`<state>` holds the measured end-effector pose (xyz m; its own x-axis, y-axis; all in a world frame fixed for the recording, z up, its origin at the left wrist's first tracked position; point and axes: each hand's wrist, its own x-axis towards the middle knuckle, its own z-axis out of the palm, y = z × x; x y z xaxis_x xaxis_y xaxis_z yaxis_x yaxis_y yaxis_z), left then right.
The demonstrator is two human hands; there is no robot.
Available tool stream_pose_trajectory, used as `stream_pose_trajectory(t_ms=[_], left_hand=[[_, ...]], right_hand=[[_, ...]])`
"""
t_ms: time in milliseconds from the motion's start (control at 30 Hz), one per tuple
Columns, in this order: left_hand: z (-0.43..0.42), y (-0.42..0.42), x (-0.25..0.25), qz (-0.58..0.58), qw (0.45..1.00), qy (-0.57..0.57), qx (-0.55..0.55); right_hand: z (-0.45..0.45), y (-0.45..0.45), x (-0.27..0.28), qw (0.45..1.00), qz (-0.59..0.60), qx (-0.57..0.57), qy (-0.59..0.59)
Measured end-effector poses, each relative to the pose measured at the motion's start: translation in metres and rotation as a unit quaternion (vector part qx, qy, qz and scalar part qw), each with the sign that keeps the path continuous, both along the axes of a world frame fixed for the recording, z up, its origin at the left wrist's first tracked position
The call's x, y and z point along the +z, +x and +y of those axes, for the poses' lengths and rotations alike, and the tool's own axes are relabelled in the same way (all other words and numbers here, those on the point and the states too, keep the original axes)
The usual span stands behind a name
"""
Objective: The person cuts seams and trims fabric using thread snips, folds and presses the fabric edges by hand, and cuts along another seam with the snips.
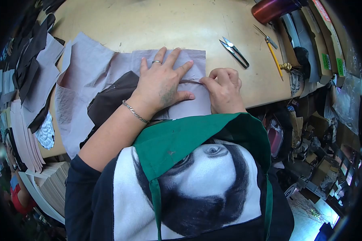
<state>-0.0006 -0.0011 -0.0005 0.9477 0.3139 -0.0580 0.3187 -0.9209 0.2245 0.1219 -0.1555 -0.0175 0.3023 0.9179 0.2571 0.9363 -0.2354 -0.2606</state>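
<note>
Pale lilac fabric [84, 64] lies over the left and middle of the table, with a dark brown fabric piece [112, 94] on top of it. My left hand [163, 78] rests on the fabric with its fingers spread flat. At the fabric's right side, my right hand [225, 86] pinches the edge by a dark slit or fold [190, 81] between thumb and forefinger. Thread snips [234, 52] lie apart from both hands, to the upper right, blades pointing away.
A yellow-handled tool [274, 58] lies near the right edge of the table [149, 24]. Beyond it are a red-purple bottle [271, 10] and boxes [323, 36]. Stacked fabric pieces [24, 132] sit at left. Another person's arm [22, 188] shows at far left.
</note>
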Motion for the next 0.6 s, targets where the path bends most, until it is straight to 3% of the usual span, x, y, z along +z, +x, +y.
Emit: stream_pose_trajectory(t_ms=[167,367,467,600], left_hand=[[0.000,0.001,0.001,0.014,1.000,-0.008,0.003],[-0.005,0.016,-0.008,-0.060,0.995,0.000,-0.086],[-0.002,0.018,-0.011,-0.013,0.998,-0.030,-0.053],[-0.002,0.016,-0.012,-0.021,0.998,-0.033,-0.041]], right_hand=[[-0.005,-0.001,0.003,1.000,-0.009,-0.018,0.019],[-0.009,0.002,-0.005,1.000,0.018,-0.008,0.018],[-0.008,0.004,-0.007,0.998,0.043,-0.016,0.035],[-0.012,0.003,-0.012,0.998,-0.045,-0.006,0.046]])
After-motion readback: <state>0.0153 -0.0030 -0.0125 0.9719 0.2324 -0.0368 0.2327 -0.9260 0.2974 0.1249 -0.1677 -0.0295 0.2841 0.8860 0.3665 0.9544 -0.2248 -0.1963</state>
